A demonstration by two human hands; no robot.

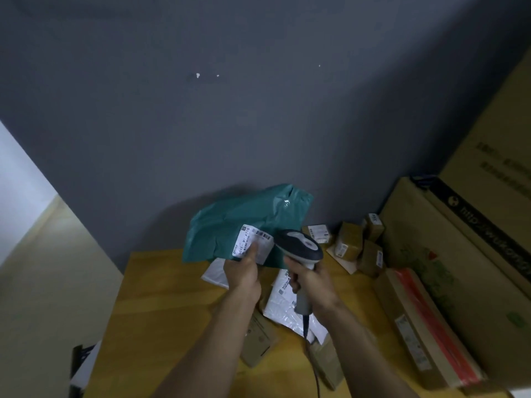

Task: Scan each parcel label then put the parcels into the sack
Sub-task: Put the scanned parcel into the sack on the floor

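My left hand (242, 272) holds up a teal plastic mailer parcel (244, 218) above the wooden table (161, 297), thumb pinching its white label (253, 244). My right hand (311, 280) grips a grey handheld barcode scanner (300, 248), its head close to the label's right edge and aimed at it. White mailer parcels (283, 300) and small brown boxes (258, 340) lie on the table under my forearms. No sack is in view.
Several small cardboard parcels (359, 242) stand at the table's back right. Large cardboard boxes (459, 268) are stacked along the right. A long flat box with red tape (425, 326) lies beside them. A grey wall is behind. The scanner cable (316, 377) runs down toward me.
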